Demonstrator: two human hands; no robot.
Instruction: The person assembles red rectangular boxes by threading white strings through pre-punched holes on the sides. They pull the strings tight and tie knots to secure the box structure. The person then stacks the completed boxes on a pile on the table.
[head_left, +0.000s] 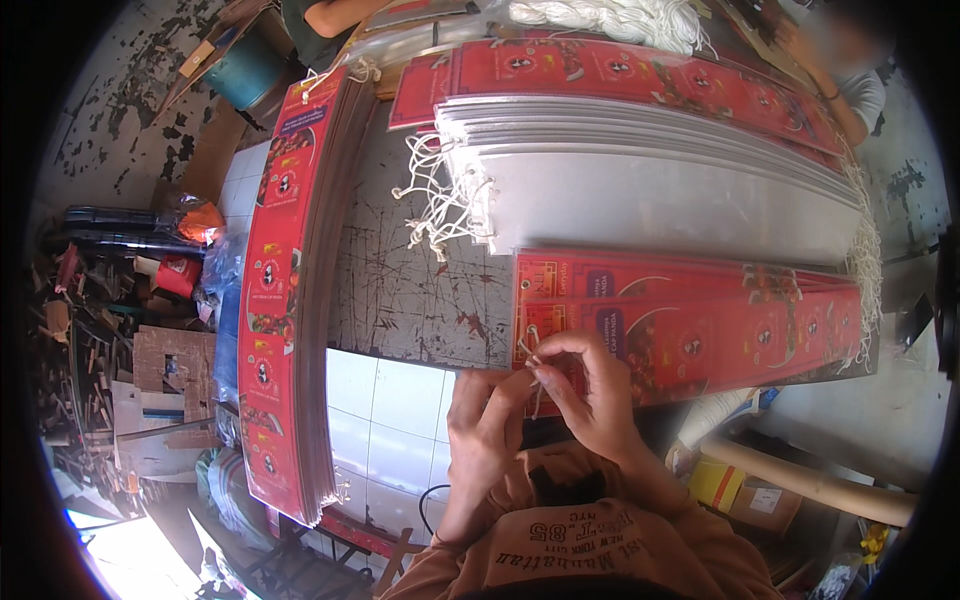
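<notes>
A white string (535, 341) comes off the left end of a long red printed plastic strip (690, 345), close in front of me. My right hand (592, 388) pinches this string between thumb and forefinger. Up against it, my left hand (488, 412) has its fingers curled and closed at the same string, near the strip's corner. Whether a knot sits between the fingertips is too small to tell. Another red strip (650, 272) lies just behind, with a metal-looking eyelet at its left corner.
Beyond lies a fanned stack of silvery-backed strips (660, 200) with looped strings (430, 195). A tall stack of red strips (275, 290) overhangs the scratched table (420, 260) at left. White cord bundles (620, 22) lie at the back. Two other people are partly visible there. A cardboard tube (810, 482) is at lower right.
</notes>
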